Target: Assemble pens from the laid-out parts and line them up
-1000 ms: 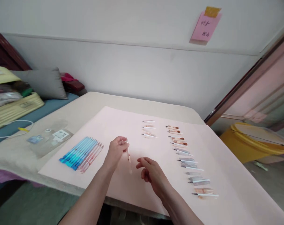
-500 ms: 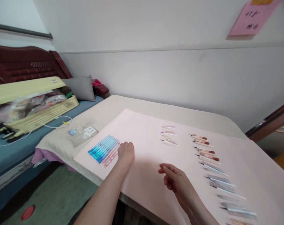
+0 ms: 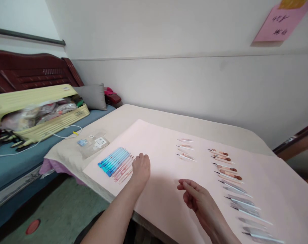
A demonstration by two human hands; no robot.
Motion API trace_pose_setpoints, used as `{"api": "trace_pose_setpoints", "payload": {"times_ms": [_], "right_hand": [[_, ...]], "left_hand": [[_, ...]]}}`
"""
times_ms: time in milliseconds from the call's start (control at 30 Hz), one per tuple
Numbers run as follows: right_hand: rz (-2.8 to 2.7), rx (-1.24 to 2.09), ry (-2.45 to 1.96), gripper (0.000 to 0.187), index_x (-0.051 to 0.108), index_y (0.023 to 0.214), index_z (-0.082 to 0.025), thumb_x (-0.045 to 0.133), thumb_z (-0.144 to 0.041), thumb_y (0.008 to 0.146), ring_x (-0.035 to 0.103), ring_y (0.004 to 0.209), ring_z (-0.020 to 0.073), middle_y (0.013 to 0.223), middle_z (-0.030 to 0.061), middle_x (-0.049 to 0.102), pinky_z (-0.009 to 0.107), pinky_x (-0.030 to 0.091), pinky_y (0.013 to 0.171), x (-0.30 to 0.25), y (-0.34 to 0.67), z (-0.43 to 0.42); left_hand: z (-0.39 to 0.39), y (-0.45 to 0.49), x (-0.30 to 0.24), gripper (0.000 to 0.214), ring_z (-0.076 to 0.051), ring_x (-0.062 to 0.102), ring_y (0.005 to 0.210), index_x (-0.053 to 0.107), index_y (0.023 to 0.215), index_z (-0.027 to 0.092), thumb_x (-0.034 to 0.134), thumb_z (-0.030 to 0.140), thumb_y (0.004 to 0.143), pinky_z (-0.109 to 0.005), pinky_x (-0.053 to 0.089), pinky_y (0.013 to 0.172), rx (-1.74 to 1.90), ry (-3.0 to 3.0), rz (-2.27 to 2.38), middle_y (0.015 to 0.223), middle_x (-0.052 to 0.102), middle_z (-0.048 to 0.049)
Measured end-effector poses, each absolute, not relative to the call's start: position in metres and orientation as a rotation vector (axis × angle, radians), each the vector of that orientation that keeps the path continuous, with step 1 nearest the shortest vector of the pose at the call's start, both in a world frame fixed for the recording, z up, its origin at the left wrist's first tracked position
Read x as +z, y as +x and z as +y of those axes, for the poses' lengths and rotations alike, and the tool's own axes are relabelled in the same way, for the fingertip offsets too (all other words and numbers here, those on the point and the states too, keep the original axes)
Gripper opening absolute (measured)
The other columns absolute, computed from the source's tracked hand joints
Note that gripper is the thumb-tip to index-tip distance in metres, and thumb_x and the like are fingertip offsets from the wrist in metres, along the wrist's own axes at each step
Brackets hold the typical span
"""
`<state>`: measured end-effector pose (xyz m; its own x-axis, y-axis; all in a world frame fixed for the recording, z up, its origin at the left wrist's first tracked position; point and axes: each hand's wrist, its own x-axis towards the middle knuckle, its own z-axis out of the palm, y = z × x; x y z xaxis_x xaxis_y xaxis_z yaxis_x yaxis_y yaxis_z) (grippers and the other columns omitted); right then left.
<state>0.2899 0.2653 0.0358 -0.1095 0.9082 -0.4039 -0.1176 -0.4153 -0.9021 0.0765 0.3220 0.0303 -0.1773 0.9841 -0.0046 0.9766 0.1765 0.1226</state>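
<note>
My left hand (image 3: 141, 167) is closed, knuckles up, over the pink sheet (image 3: 159, 135), at the right end of a row of thin pens. The nearest are slim pink pens (image 3: 122, 170), whose upper ends reach toward its fingertips; what the fingers hold is hidden. Left of these, blue pens (image 3: 113, 159) lie side by side. My right hand (image 3: 194, 195) hovers over the sheet with thumb and forefinger together and the other fingers curled. Nothing shows in it. To its right lies a column of thin white dark-tipped sticks with brown-ended pieces (image 3: 228, 168) and grey pieces (image 3: 241, 201).
A small group of dark-tipped sticks (image 3: 185, 156) lies farther back. Left of the sheet is a clear plastic bag (image 3: 93, 145) with labels. A bed with an open yellow case (image 3: 37, 89) stands at the left, a white wall (image 3: 169, 84) behind. A pink note (image 3: 281, 23) hangs upper right.
My left hand has shifted slightly right, and more of the pink pens show beside it. The right hand keeps its pose. The whole view has moved a little.
</note>
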Motion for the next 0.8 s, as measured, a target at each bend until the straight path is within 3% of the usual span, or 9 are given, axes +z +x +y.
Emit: {"api": "trace_pose_setpoints", "payload": {"times_ms": [400,800], "right_hand": [[-0.935,1.656,-1.368,0.03,0.064,0.089,-0.017,0.064,-0.043,0.073,0.042,0.05,0.0081,0.082,0.005,0.062,0.023,0.024,0.044,0.034,0.288,0.267],[-0.979,1.679,-1.359,0.027,0.064,0.085,-0.016,0.061,-0.041,0.075,0.042,0.05,0.008,0.08,0.005,0.062,0.023,0.024,0.045,0.036,0.284,0.267]], "left_hand": [[0.305,0.111,0.027,0.033,-0.025,0.052,0.09,0.055,0.098,0.015,0.033,0.001,0.078,-0.034,0.041,0.069,0.131,2.209,1.945,0.1,0.053,-0.0126],[0.315,0.08,0.031,0.031,-0.027,0.05,0.096,0.056,0.099,0.011,0.034,0.002,0.079,-0.034,0.041,0.072,0.067,2.034,2.188,0.101,0.055,-0.0186]]}}
